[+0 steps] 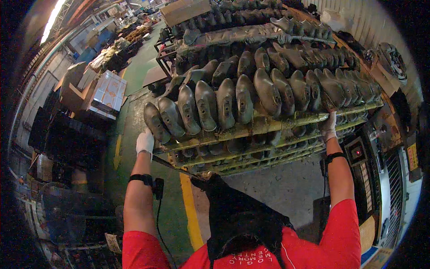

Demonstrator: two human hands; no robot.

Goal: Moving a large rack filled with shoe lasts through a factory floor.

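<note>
Left hand [145, 141] and right hand [330, 126] apparently brace a rack [286, 124] of lasts [206, 105], grip closure unclear; any shift would need even force.

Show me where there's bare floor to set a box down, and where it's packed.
Green floor lies bare between the cardboard boxes and the rack, near the left hand. Grey floor is open between the rack's front and the black apron. The rack's tiers are crowded with dark foot-shaped forms.
</note>
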